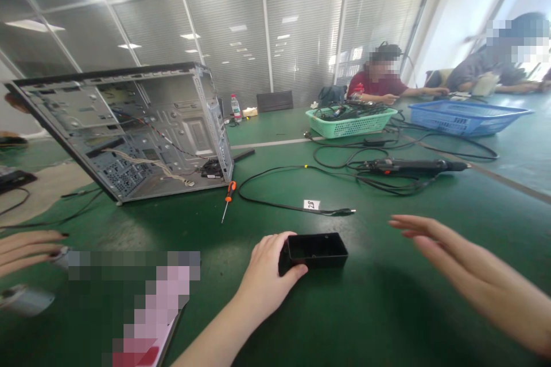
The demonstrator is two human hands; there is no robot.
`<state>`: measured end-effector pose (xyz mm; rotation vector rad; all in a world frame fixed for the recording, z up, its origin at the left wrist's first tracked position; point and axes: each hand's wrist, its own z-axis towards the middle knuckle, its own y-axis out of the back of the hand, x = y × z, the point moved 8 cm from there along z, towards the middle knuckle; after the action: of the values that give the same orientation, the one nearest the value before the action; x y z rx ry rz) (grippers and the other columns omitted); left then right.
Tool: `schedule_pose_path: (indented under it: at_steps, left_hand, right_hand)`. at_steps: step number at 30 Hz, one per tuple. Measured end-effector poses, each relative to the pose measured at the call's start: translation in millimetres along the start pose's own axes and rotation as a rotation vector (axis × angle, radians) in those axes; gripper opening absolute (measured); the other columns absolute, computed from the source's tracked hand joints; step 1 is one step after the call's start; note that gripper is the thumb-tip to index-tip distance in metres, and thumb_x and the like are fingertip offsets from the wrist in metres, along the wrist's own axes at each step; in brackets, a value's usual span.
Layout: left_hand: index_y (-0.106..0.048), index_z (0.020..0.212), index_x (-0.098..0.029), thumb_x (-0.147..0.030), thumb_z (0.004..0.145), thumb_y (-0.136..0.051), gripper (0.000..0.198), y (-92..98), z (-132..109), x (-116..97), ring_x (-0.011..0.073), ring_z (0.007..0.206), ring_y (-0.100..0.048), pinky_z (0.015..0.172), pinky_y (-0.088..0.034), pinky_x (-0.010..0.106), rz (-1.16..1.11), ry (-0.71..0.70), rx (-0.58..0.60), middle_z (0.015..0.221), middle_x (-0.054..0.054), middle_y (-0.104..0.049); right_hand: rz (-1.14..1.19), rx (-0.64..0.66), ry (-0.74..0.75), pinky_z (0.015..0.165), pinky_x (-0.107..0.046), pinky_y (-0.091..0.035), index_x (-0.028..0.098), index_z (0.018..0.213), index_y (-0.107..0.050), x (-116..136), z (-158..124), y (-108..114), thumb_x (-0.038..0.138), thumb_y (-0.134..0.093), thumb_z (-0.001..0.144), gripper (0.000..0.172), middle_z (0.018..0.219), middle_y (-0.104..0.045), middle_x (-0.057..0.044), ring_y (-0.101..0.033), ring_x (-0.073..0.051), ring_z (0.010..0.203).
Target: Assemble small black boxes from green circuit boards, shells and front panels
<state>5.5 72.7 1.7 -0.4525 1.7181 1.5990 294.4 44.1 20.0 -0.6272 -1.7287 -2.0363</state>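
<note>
My left hand (pixel 269 266) is closed around the left end of a small black open-topped box (pixel 327 251) resting on the green table (pixel 357 321). The box looks hollow, with dark inner walls. To the right, my right hand (pixel 451 258) hovers over the table, fingers stretched out together, holding nothing. Beyond the box lies the plug end of a black cable (pixel 342 212), beside a white paper label (pixel 311 205) with handwriting on it. An orange-handled screwdriver (pixel 230 195) lies farther left, by the computer case.
An open computer case (pixel 172 120) stands back left. A black electric screwdriver (pixel 413 166) lies among cables before a green basket (pixel 353 123) and a blue basket (pixel 469 117). Another person's hand (pixel 30 249) is at far left near metal cylinders (pixel 28 301). Two people sit beyond.
</note>
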Motion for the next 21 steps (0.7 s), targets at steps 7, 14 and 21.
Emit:
schedule_pose_path:
  at_steps: [7,14,21]
  left_hand:
    - [-0.054,0.118,-0.025,-0.025,0.073,-0.065,0.046,2.2,1,2,0.0267,0.113,-0.049,0.099,-0.036,0.042,-0.026,-0.004,-0.052,0.119,0.007,-0.058]
    - [-0.05,0.124,-0.023,-0.049,0.087,-0.044,0.046,1.5,-4,0,0.0262,0.102,-0.053,0.089,-0.041,0.04,-0.146,0.034,0.005,0.098,0.006,-0.063]
    - [-0.063,0.089,-0.018,-0.051,0.079,-0.054,0.035,0.8,-4,-4,0.025,0.091,-0.055,0.082,-0.045,0.036,-0.203,0.008,0.029,0.088,0.007,-0.063]
  right_hand:
    - [-0.005,0.297,0.264,0.107,-0.05,-0.03,0.011,0.137,-0.035,102,10,-90,0.037,-0.045,0.079,0.064,0.136,-0.041,-0.013,-0.038,-0.029,0.126]
    - [0.629,0.436,-0.103,0.065,-0.032,-0.047,0.017,0.101,-0.054,72,18,-93,0.063,-0.052,0.072,0.054,0.088,-0.061,-0.008,-0.058,-0.023,0.078]
    - [1.118,0.579,-0.463,0.045,-0.018,-0.026,0.015,0.078,-0.047,64,7,-111,0.063,-0.046,0.084,0.049,0.054,-0.044,0.002,-0.04,-0.008,0.046]
